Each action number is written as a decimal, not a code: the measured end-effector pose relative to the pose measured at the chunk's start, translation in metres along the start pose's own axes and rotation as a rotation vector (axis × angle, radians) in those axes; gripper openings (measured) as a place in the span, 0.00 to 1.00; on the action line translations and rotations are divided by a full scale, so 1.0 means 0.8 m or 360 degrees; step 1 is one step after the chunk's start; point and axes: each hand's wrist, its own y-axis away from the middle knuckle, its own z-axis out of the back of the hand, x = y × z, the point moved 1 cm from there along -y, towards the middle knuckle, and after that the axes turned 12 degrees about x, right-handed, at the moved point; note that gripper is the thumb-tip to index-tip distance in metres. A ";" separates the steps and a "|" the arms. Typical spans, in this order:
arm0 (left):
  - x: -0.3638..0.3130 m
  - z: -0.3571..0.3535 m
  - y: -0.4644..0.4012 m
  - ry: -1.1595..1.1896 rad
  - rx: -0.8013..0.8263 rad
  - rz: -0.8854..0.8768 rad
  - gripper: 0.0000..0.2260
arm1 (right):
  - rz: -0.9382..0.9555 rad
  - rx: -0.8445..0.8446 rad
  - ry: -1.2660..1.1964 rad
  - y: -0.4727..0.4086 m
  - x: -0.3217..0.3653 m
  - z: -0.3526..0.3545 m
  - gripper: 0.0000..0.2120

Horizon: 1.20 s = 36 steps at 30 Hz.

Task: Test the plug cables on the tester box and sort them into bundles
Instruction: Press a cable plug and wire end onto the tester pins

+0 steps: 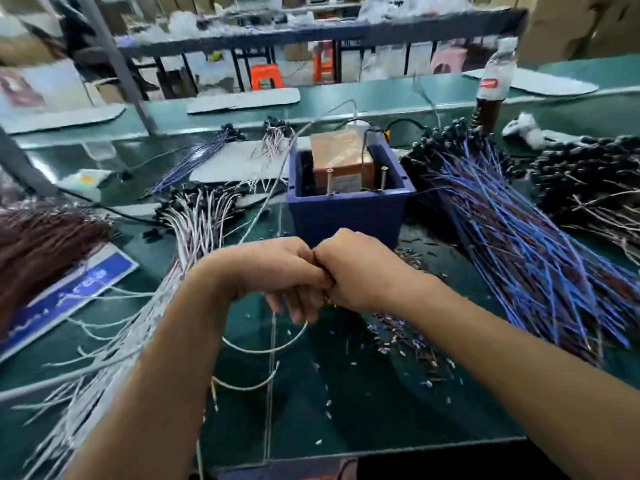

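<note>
My left hand [277, 271] and my right hand [360, 268] meet knuckle to knuckle just in front of the blue tester box [346, 213]. Both have curled fingers and pinch a thin white cable [266, 348], which loops down below my left hand. What sits between the fingertips is hidden. The box holds a copper-coloured block with two upright pins. A bundle of white plug cables [194, 223] lies to the left of my hands. A large bundle of blue plug cables [512, 244] fans out on the right.
Brown cables [41, 244] lie at far left over a blue sign [69, 292]. A further dark cable pile [588, 181] sits far right, a bottle [491, 81] behind it. Small cut wire bits [408, 341] litter the green table in front of me.
</note>
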 end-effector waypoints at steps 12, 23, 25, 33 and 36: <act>0.096 0.087 -0.009 -0.0748 -0.1306 0.0663 0.12 | -0.0052 0.0094 -0.0087 -0.115 0.087 -0.052 0.18; 0.100 0.104 -0.050 -0.0929 -0.1211 0.0628 0.11 | -0.0033 0.0051 -0.0023 -0.096 0.091 -0.052 0.20; 0.096 0.105 -0.044 -0.0788 -0.1296 0.0537 0.10 | -0.0018 0.0062 -0.0089 -0.095 0.091 -0.050 0.21; 0.034 0.073 -0.019 0.0015 -0.1689 -0.0130 0.05 | 0.0000 -0.0351 -0.1238 -0.094 0.090 -0.041 0.08; -0.001 0.059 0.001 0.0091 -0.1812 -0.0520 0.10 | 0.0106 -0.0431 -0.1485 -0.091 0.098 -0.042 0.13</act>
